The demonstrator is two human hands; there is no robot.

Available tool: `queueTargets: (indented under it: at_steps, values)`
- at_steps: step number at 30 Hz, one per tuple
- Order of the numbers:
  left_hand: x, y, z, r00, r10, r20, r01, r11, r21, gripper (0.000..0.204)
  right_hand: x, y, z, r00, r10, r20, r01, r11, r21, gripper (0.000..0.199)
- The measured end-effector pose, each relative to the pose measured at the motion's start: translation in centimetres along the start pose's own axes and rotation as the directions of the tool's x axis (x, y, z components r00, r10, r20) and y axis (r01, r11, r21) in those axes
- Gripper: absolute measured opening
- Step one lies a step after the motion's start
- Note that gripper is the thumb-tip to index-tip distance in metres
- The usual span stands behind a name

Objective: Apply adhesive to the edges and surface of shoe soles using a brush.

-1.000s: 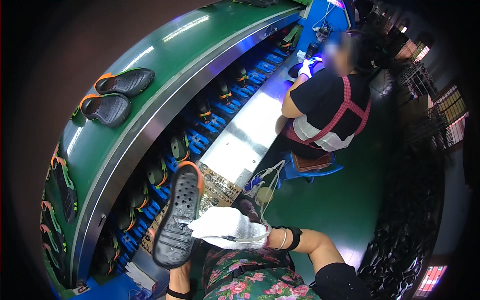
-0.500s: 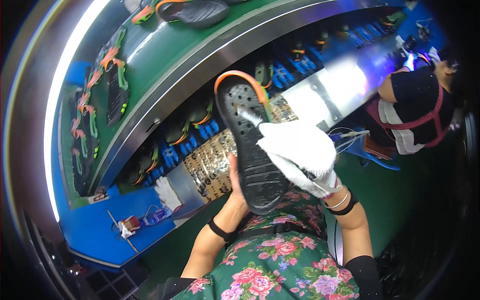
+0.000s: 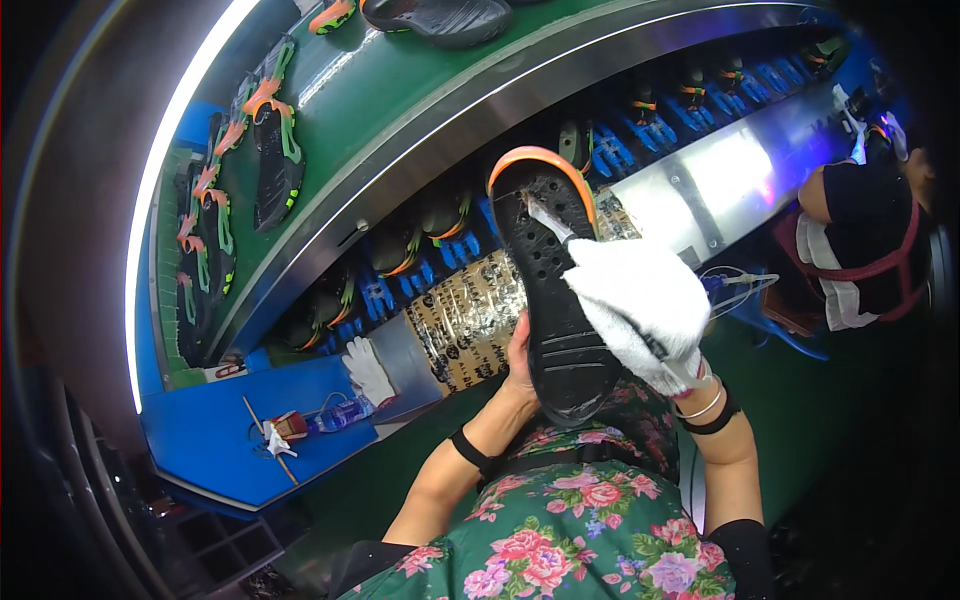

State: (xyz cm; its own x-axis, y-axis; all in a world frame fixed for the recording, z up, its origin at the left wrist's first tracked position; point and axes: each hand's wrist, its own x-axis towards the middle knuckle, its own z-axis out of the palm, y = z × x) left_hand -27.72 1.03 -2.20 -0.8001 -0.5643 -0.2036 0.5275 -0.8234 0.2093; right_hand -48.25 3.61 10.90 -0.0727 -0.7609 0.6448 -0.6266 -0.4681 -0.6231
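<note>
My left hand [image 3: 518, 360], bare, is closed around the edge of a black sandal [image 3: 568, 345], its fingers partly behind it. The sandal stands nearly upright before me, its holed end at the top with an orange band curving around it. In a white glove, my right hand [image 3: 645, 305] grips a brush [image 3: 547, 216] with pale grey bristles. The bristle tip meets the sandal's surface among the holes near the top, and the handle's rear end sticks out below the glove. My right fingers are covered by the glove.
A green conveyor belt [image 3: 330, 150] with a metal edge carries more sandals [image 3: 277, 165]. Below it, sandals sit on a row of blue holders [image 3: 612, 150]. A blue table [image 3: 215, 445] at the left holds a white glove [image 3: 367, 370] and a bottle [image 3: 342, 413]. Another person [image 3: 860, 235] works at the right.
The bristle tip has moved up the sandal toward the orange band. The whole scene has shifted right in view; both hands keep their holds.
</note>
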Motion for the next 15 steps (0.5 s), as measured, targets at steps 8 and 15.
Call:
queueTargets:
  at_steps: [8, 15]
  values:
    - [1.0, 1.9, 2.3, 0.967, -0.02, -0.255, 0.103, 0.944, 0.314, 0.097, -1.0, 0.1, 0.6, 0.996, 0.091, -0.027, -0.087, 0.988, 0.126, 0.029]
    - [2.6, 2.4, 1.3, 0.973, 0.086, -0.215, -0.033, 0.971, 0.237, 0.103, -2.0, -0.8, 3.0, 0.999, -0.019, 0.048, 0.011, 0.987, 0.161, 0.032]
